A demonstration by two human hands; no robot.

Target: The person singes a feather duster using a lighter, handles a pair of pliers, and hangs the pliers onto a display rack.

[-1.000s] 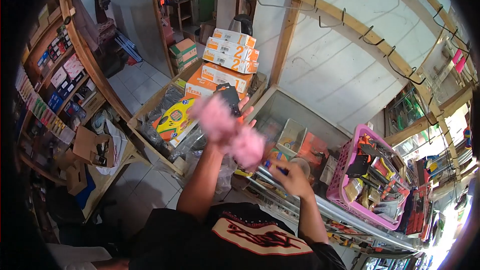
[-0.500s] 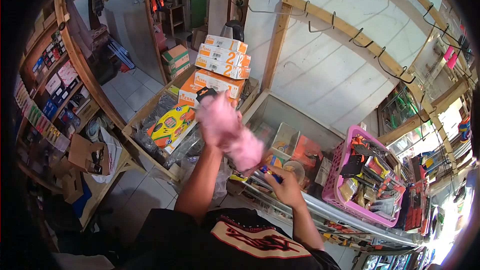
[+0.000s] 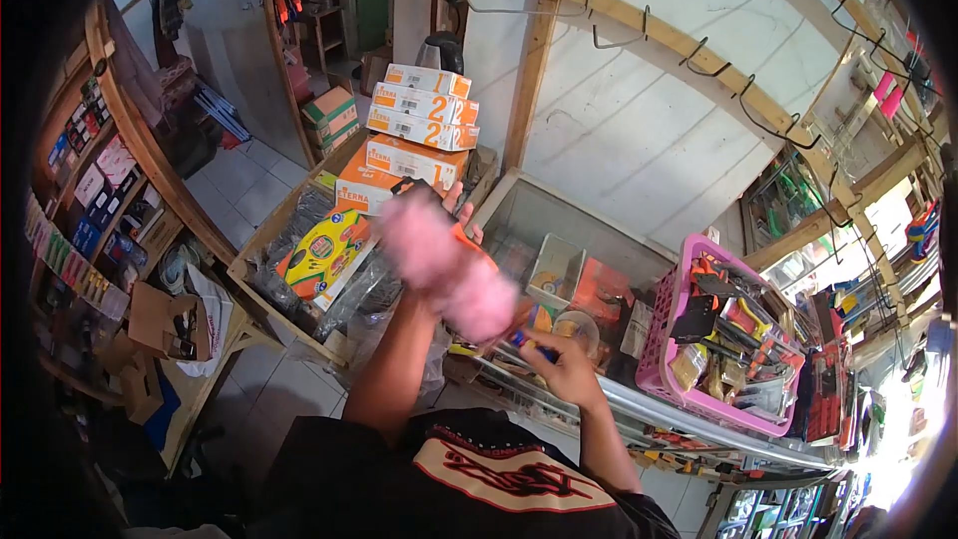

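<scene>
Grip: R hand [image 3: 569, 373] closed on blue-handled pink fluffy duster [image 3: 479, 307], L hand [image 3: 465, 213] around blk/orange item [image 3: 473, 246]; dusting looks partway. Pink plastic basket [image 3: 663, 327] at glass surface [image 3: 639, 402] edge.

Right hand [image 3: 569, 371] gripping blue handle [image 3: 546, 351], blurred pink fluff [image 3: 444, 258] across left hand [image 3: 462, 210], tool basket [image 3: 663, 331], stacked boxes [image 3: 423, 118]

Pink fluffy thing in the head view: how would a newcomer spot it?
Start at the orange-and-white boxes, then drop to mid-picture. The pink fluffy thing hides part of the left hand and leads down to a blue handle in the right hand. Unlike the latticed pink basket, it is soft-edged and blurred.
</scene>
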